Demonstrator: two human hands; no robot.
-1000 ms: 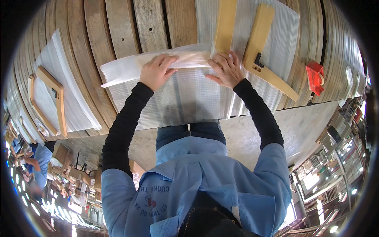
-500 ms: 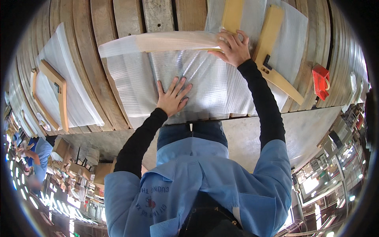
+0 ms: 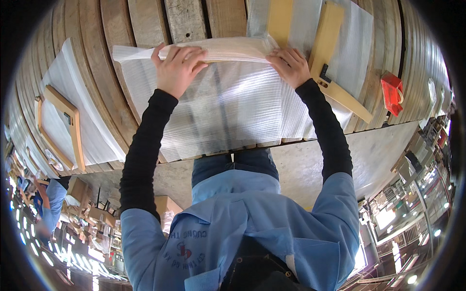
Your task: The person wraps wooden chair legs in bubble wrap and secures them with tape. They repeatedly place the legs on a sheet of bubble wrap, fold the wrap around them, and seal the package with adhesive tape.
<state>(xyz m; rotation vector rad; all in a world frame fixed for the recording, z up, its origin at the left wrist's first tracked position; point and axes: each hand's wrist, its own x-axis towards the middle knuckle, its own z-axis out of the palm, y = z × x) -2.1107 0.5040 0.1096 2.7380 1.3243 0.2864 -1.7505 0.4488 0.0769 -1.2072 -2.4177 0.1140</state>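
A translucent white foam sheet (image 3: 233, 111) lies over the slatted wooden table in front of me. Along its far edge, a long wooden piece (image 3: 235, 51) is rolled in the foam, with a thin yellowish strip showing under the fold. My left hand (image 3: 177, 70) curls its fingers over the left part of this wrapped wooden piece. At the right end, my right hand (image 3: 290, 67) has its fingers closed round the foam and the piece inside. Just right of that hand lies an angled wooden frame part (image 3: 324, 53) with a black bracket (image 3: 325, 73).
More foam sheet (image 3: 357, 53) lies beneath the parts at right. A red tool-like object (image 3: 391, 93) sits on the slats (image 3: 407, 58) farther right. At left, joined wooden parts (image 3: 68, 121) rest on another foam sheet (image 3: 97, 126). Someone in blue (image 3: 52, 199) is at far left.
My left hand has lifted off the flat foam and moved up and left onto the wrapped piece. The right hand stays at its right end; the foam's far edge is folded more tightly.
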